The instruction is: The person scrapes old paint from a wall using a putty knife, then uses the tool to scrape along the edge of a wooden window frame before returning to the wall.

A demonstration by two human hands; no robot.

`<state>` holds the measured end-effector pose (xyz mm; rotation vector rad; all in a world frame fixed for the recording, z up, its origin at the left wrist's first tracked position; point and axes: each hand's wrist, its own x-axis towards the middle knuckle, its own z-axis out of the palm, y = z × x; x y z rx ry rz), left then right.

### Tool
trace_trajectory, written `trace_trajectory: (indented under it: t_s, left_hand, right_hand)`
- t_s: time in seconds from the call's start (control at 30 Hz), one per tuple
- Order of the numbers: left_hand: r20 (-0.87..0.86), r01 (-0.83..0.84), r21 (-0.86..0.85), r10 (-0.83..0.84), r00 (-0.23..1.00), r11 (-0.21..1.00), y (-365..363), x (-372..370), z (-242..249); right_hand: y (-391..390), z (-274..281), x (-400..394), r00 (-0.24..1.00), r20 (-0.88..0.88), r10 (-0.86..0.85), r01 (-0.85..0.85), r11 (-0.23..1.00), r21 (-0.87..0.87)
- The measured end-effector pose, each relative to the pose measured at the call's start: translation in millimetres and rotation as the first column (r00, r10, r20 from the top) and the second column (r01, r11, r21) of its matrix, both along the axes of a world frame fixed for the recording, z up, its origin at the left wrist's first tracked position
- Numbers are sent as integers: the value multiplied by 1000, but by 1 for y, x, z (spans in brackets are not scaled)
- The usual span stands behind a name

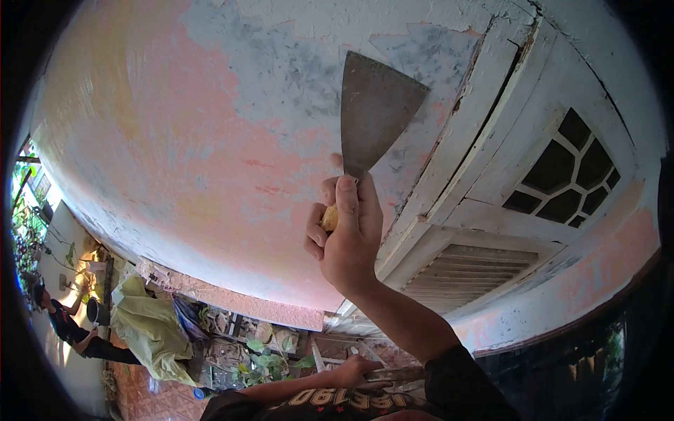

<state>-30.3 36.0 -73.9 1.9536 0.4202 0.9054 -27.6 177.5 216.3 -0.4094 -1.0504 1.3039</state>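
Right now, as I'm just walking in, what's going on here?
A person's right grip holds a broad-bladed scraper up in front of a wall patched with pink, yellow and grey, beside white woodwork. I can't tell whether the blade touches the wall. The left grip is low, at something I can't make out. Off to the left, another person is in the background.

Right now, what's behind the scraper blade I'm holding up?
Behind the scraper blade in your right hand is the wall, patchy grey, white and pink around its edges. The surface directly behind the blade is covered, so its condition can't be seen.
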Motion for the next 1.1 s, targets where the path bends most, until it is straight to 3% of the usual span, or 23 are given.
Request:
trace_trajectory:
  t_s: [0.2,0.4,0.7,0.77,1.03,1.1]
  left_hand:
    - [42,16,-34,-15,999,999,0,1,6]
    - [-62,31,-51,-34,998,998,3,-2,13]
    - [87,-47,-25,49,995,999,-2,4,4]
    - [-1,-23,-35,23,1000,999,0,1,5]
    - [3,-9,-37,9,1000,999,1,-1,11]
    - [10,-19,-36,19,1000,999,1,1,11]
  right_hand:
    - [0,4,-14,999,-36,40,-39,999,19]
    - [3,5,-19,995,-56,82,-79,996,50]
    - [6,-1,-17,995,-70,65,-63,997,41]
    - [3,2,-14,996,-56,64,-61,997,44]
    - [9,0,-15,1000,-7,16,-16,996,84]
    - [2,4,-15,998,-48,38,-37,999,17]
